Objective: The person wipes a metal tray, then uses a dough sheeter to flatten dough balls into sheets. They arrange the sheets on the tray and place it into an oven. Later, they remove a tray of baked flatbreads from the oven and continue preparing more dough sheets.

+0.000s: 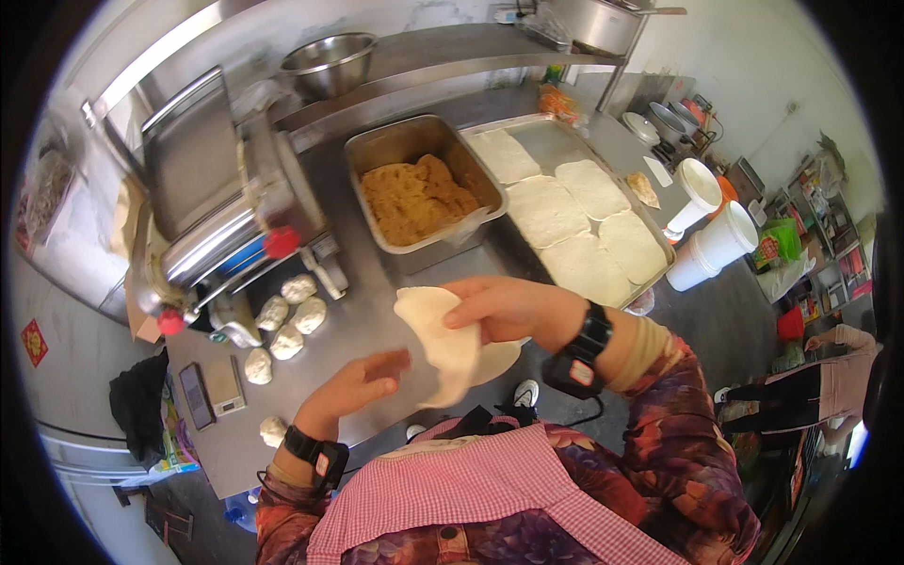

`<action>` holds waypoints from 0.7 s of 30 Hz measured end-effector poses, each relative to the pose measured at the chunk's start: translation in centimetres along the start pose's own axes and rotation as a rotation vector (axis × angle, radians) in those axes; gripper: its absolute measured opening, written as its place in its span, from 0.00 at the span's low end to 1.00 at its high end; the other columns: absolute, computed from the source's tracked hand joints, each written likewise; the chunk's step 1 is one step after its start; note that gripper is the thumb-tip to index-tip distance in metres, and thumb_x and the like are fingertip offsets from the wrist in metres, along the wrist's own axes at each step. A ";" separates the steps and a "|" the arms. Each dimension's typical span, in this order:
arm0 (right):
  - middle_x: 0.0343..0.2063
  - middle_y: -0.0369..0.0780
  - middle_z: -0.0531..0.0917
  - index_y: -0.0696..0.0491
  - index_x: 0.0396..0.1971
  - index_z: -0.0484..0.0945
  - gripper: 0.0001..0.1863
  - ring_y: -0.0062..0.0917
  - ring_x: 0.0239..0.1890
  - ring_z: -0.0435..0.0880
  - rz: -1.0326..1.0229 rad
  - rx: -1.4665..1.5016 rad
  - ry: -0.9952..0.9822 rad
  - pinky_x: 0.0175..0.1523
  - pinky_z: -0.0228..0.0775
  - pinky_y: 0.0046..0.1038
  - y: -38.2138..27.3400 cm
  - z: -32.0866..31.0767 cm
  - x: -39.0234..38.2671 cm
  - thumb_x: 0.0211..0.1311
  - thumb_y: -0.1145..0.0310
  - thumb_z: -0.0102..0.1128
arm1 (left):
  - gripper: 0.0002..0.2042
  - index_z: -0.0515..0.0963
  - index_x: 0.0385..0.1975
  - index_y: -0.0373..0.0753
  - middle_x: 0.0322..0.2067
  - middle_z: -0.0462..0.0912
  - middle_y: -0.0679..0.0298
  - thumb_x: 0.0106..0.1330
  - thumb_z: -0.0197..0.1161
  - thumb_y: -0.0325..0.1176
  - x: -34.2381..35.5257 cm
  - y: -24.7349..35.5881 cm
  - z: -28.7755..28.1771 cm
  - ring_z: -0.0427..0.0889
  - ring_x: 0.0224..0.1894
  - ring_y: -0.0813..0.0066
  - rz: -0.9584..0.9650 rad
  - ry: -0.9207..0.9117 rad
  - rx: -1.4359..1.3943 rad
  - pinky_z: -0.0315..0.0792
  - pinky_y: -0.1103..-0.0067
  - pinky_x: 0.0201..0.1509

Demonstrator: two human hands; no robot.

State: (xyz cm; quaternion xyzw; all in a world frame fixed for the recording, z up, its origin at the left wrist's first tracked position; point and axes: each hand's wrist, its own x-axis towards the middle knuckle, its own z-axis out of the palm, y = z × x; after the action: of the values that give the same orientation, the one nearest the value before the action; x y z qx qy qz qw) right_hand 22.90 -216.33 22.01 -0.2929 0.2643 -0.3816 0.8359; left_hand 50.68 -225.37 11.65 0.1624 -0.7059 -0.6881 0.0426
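Paper (34,344), red and set as a diamond, marks a pale surface at the far left, with a rumpled black bundle (137,407) near it. On the left part of the metal table (363,322) lie a phone (196,395) and a small pale flat device (225,384) just beside it; behind them stands a steel roller machine (215,226) with red knobs. In front of the machine sit floured dough lumps (286,342), five clustered and one apart, nearer the person. Farther back, a steel bowl (330,66) rests on a shelf (424,58). The left hand (350,388) is raised over the table, its slightly blurred fingers loosely extended and gripping nothing; whether their tips touch the dough sheet (435,328) beside them, I cannot tell. Beyond, a metal tub (414,135) holds a crumbly orange-yellow filling (414,193). The dough sheet hangs in the air before the person's checked apron (452,476), pinched between the thumb and fingers of the right hand (504,309). Behind that hand, a shallow tray (556,141) carries five flat dough squares (549,212). White plastic buckets (730,231) stand just right of the tray, and another person (843,377) appears at the far right.
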 end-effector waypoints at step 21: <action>0.51 0.48 0.76 0.57 0.57 0.68 0.31 0.39 0.53 0.75 -0.249 -1.801 1.110 0.59 0.64 0.35 -24.3 -34.0 -23.5 0.52 0.64 0.63 | 0.26 0.71 0.55 0.34 0.52 0.75 0.48 0.58 0.61 0.39 49.0 10.4 4.9 0.71 0.58 0.54 0.146 0.531 0.584 0.63 0.70 0.63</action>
State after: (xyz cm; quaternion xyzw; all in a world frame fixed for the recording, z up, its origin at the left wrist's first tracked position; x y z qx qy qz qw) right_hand -24.81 -220.60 20.57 -0.6132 0.7614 -0.2085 0.0284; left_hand 1.25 -234.79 13.60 0.2894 -0.8459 -0.3879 0.2243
